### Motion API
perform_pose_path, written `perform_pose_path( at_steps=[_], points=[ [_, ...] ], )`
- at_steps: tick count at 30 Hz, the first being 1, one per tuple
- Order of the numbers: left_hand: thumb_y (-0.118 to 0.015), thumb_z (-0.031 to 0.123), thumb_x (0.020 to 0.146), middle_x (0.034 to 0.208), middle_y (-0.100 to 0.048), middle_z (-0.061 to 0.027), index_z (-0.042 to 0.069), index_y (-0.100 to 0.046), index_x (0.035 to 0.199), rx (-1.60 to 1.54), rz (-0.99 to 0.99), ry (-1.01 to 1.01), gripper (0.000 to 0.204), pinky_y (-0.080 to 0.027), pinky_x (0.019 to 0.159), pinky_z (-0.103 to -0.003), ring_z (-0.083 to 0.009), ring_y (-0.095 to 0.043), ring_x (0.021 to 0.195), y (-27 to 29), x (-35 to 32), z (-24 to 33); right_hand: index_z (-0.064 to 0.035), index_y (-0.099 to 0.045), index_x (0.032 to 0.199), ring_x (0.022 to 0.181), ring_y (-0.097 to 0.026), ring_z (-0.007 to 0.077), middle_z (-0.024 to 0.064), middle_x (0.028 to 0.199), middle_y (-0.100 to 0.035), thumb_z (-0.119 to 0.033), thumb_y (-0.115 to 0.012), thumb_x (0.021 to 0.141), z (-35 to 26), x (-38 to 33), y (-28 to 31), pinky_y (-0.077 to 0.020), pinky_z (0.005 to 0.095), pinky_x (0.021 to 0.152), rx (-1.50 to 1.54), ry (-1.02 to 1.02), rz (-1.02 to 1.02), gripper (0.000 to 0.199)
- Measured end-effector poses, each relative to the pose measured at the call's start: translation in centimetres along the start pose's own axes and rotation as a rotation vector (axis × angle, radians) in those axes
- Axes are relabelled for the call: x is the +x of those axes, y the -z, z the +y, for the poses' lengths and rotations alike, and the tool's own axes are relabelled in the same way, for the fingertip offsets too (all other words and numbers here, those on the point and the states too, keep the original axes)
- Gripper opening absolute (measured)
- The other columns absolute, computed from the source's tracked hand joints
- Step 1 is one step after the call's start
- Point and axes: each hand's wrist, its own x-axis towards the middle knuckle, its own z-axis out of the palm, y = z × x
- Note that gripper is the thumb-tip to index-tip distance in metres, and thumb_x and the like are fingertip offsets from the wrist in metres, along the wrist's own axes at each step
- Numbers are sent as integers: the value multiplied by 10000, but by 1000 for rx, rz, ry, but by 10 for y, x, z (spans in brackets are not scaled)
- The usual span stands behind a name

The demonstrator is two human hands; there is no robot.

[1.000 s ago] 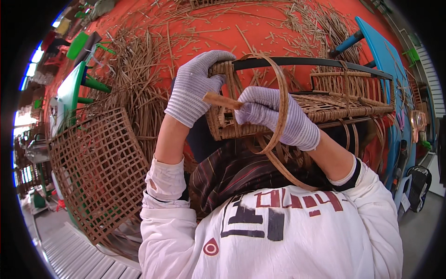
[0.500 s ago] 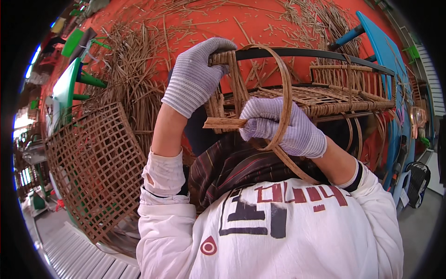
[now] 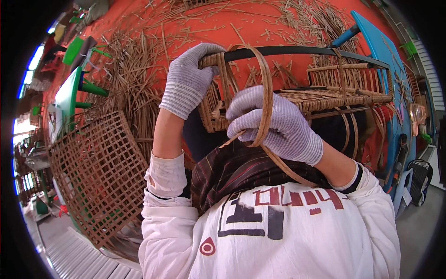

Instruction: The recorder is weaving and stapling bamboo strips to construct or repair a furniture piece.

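Note:
A part-woven rattan seat frame (image 3: 334, 100) with a black metal rail (image 3: 297, 50) rests across my lap. My left hand (image 3: 186, 81), in a grey knit glove, grips the frame's near left corner where cane is wound round the rail. My right hand (image 3: 274, 123), gloved the same, is shut on a long flat cane strip (image 3: 265, 93) that loops up over the rail and trails down past my wrist. The strip's lower end is hidden behind my sleeve.
A woven lattice panel (image 3: 95, 172) leans at my left. Loose cane offcuts (image 3: 125, 79) litter the red floor ahead. A green stool (image 3: 69, 95) stands at the far left, a blue bench (image 3: 385, 60) at the right, and a black fan (image 3: 420, 179) by the right edge.
My right hand has slid down and toward me, pulling the cane strip into a tighter loop over the rail. The short wooden piece it held is out of sight. My left hand stayed on the corner.

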Motion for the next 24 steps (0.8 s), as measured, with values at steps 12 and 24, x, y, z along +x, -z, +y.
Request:
perform_pose_path(
  at_steps=[12,24],
  points=[
    [-635,-57,770,939,-703,-64,67,-678,1108,-70,9,22,363,-543,790,-292,-136,-659,856,-1,0,5,-35,-669,1062,873,-675,234,117,981,-678,96,-493,864,6,-22,47,-531,299,803,-410,-173,300,295],
    [-695,99,802,838,-702,-57,115,-673,1190,-35,-120,126,389,-542,699,-330,-144,-671,696,26,127,-69,10,-643,1116,850,-662,156,98,992,-685,27,-528,935,-1,-49,61,-525,266,776,-402,-112,498,215]
  ],
)
